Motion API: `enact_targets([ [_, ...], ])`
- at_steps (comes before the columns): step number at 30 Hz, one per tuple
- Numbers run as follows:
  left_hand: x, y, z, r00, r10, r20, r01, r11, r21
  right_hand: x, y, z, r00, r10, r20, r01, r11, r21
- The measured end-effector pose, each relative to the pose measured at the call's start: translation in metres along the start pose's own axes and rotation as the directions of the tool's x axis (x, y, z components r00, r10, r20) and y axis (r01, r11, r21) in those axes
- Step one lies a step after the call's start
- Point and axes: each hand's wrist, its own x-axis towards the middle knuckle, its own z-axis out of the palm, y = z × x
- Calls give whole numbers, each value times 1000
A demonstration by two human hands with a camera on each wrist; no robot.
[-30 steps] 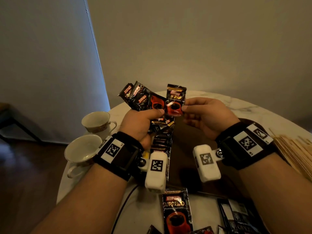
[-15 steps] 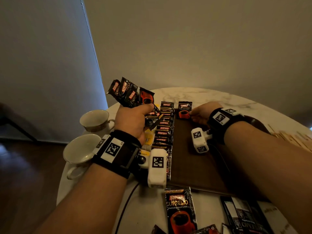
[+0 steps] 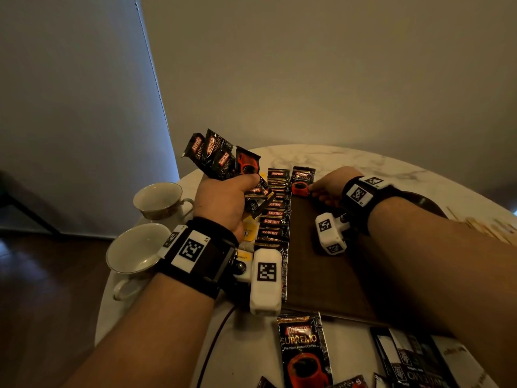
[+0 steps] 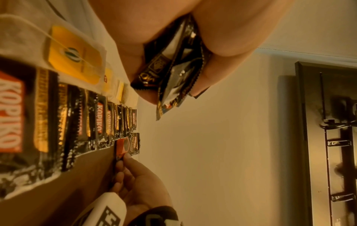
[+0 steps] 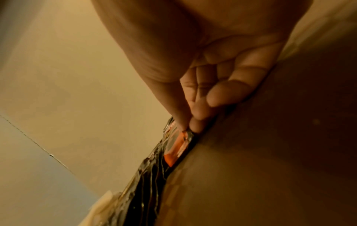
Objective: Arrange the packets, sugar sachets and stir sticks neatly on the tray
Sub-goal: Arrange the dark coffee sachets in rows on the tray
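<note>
The right hand [image 3: 327, 186] pinches the near end of a black and orange Kopiko Supremo coffee packet [image 3: 302, 180] between thumb and fingertips [image 5: 197, 125]. This packet lies flat at the far edge of the dark brown rectangular tray [image 3: 319, 264], its long axis running away from the person, its printed top pointing to the far side of the tray and its orange cup picture nearest the fingers. Just left of it on the tray sits a row of black Kopiko packets [image 3: 275, 217], overlapped like shingles; the row runs from the tray's near edge to its far edge, and each packet's red label reads across the row.

The left hand [image 3: 223, 203] is closed around a fanned bunch of black Kopiko packets [image 3: 221, 158], held above the tray's left edge with their long axes tilted up and away.

Left of the tray lie yellow-tagged tea bags [image 4: 73, 53] on the white marble round worktop [image 3: 349, 161], and further left stand two white teacups [image 3: 145, 228]. At the tray's near edge lies another Supremo packet [image 3: 303, 351], top end toward the tray. Pale wooden stir sticks [image 3: 486, 225] lie right of the tray, blurred.
</note>
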Motion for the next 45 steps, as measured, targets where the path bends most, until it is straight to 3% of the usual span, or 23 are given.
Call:
enact_targets([
  [15,-3,0,1,999,-31,23,30,999,41,2,3,-3,1000,8,-9,-7,999,37],
  [19,-6,1,2,997,-68,39,65,996,55,-6,7,-7,1000,-4,-1,4,981,195],
  [21,-8,4,3,991,-110,70,107,993,46,-23,8,-10,998,-56,-1,54,963,263],
  [23,-13,5,5,981,-152,121,147,988,47,-46,8,-11,981,-174,82,135,926,353],
  [27,-23,2,9,953,-156,260,141,987,74,-91,10,-9,866,-429,256,268,831,487],
  [30,-29,0,12,929,-148,338,123,988,95,-100,13,-5,833,-501,235,302,768,564],
  [32,-30,0,12,914,-150,376,146,989,40,-97,14,-4,842,-506,188,308,736,602],
  [36,-20,-1,11,943,-168,287,196,978,-74,-87,16,-3,867,-469,166,191,623,759],
  [40,-14,-3,9,982,-105,156,112,993,-36,-85,16,-1,880,-438,184,91,537,839],
  [43,-15,-6,10,988,-53,147,57,998,-20,-88,15,2,876,-426,226,39,531,847],
  [45,-16,-7,11,992,-12,128,11,1000,11,-89,17,5,857,-446,261,53,578,815],
])
